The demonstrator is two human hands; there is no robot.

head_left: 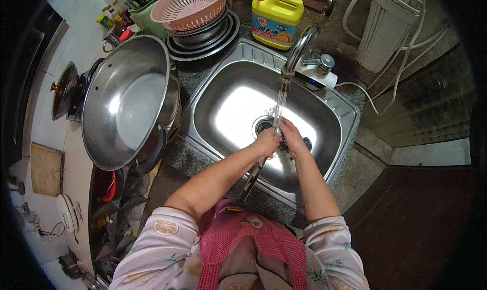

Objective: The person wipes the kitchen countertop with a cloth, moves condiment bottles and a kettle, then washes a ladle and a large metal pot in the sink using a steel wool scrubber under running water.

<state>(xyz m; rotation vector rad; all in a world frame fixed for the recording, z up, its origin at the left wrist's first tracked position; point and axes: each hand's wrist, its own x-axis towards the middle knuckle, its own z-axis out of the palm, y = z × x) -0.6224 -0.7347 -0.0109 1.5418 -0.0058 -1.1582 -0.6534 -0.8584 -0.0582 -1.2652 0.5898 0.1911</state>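
Observation:
Over the stainless steel sink (pixel 213 111), my left hand (pixel 267 142) is closed around a long, narrow metal utensil (pixel 251 181). Its lower end reaches back over the sink's front rim towards the pink apron; its exact kind is unclear. My right hand (pixel 292 137) curls around the utensil's far end, touching my left hand. Water runs from the curved chrome faucet (pixel 300 46) onto the fingers, beside the drain (pixel 263 125). A dark, rough scouring pad (pixel 307 143) shows just past my right hand, partly hidden by it.
A large metal wok (pixel 125 103) stands tilted left of the sink. Behind are a pink plastic colander (pixel 190 4) on stacked metal bowls (pixel 205 42) and a yellow detergent jug (pixel 276 21). A white filter housing (pixel 388 31) with hoses stands at the back right.

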